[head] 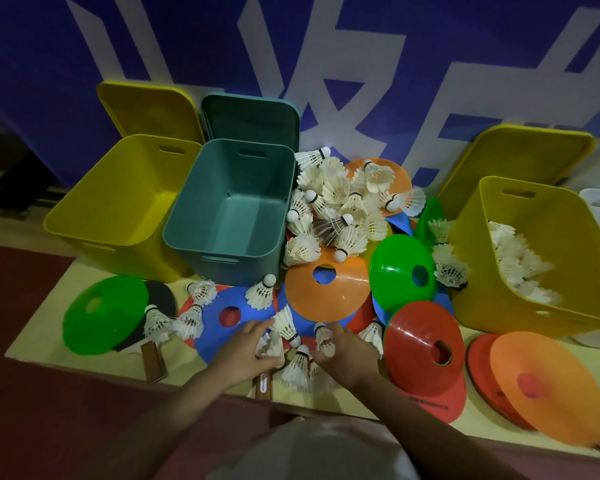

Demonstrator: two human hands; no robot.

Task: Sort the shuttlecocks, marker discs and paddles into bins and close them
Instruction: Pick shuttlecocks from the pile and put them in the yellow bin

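A person's left hand (248, 351) is gripping a cluster of shuttlecocks (274, 344) in curled fingers; the right hand (347, 351) is pinching another shuttlecock (324, 339); more are lying just beyond the fingertips; ideally both are holding lightly, sparing feathers, before carrying them to the right yellow bin (499, 299).

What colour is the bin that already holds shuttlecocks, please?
Yellow bin, seen in the head view.
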